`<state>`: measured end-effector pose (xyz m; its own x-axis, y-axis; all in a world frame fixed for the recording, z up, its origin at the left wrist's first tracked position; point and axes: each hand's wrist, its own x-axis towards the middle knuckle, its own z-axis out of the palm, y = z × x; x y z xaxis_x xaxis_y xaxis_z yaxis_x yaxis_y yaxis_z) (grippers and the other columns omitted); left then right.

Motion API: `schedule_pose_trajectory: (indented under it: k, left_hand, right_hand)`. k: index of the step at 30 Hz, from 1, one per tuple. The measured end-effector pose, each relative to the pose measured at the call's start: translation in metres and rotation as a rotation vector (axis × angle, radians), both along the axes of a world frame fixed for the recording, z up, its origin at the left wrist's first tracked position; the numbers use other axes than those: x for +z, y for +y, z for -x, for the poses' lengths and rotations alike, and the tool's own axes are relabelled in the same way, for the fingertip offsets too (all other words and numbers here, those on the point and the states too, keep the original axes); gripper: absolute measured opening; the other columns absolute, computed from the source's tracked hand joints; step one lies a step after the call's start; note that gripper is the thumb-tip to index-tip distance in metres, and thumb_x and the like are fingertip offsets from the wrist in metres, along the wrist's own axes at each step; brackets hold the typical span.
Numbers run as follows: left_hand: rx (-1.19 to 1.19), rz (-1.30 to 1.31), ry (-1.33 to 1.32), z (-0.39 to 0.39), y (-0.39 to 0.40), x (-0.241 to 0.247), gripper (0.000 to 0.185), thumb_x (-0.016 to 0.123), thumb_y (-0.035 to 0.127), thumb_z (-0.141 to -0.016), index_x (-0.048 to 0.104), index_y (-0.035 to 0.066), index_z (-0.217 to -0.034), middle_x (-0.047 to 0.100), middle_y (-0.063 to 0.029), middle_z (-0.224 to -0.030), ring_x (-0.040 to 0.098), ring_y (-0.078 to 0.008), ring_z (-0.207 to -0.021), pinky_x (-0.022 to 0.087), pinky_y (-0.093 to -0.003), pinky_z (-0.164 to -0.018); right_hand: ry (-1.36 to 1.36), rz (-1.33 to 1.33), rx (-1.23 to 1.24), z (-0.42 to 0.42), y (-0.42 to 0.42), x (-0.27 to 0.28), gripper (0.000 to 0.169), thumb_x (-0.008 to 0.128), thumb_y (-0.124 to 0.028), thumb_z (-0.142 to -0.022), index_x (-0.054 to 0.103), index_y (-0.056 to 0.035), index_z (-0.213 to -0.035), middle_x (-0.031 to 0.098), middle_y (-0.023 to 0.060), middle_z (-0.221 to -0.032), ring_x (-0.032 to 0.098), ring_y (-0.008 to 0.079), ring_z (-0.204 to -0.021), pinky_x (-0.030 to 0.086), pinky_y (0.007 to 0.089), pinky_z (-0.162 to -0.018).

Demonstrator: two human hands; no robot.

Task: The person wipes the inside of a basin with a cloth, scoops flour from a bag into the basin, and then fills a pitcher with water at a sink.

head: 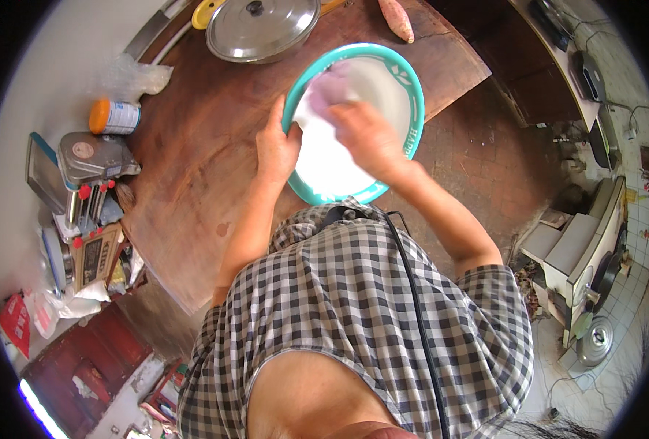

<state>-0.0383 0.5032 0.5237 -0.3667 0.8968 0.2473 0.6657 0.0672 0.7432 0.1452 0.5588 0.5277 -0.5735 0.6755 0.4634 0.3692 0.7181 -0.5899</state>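
Note:
A basin (331,159) with a white inside and a teal patterned rim is tilted in front of my body, over the table's edge. My left hand (278,145) grips its left rim, with the thumb over the inside and the fingers along the outer side. My right hand (365,134) is inside the basin, blurred by motion, its fingers curled on a soft purple bundle (330,90). Blur hides whether the bundle is cloth or something else. It lies against the basin's upper left inner wall.
Beneath is a brown wooden table (192,159). A lidded metal pot (264,27) and a sweet potato (397,21) stand at its far side. Along the left wall are an orange-capped tub (114,116) and a weighing scale (91,156). A stove counter (571,247) is at right.

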Motion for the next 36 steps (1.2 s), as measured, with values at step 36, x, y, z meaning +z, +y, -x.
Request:
schedule_pose_trajectory:
  k: [36]
  left_hand:
    - [0.0,-0.23,-0.069,0.007,0.026,-0.005,0.048,0.053,0.002,-0.081,0.047,-0.001,-0.128,0.062,-0.02,-0.109,0.064,-0.0281,-0.092,0.05,-0.0345,-0.079]
  right_hand:
    - [0.506,2.071,-0.332,-0.012,-0.061,-0.183,0.025,0.054,-0.015,-0.084,0.06,0.0016,-0.101,0.062,0.007,-0.086,0.059,0.0165,-0.068,0.05,0.0334,-0.057]
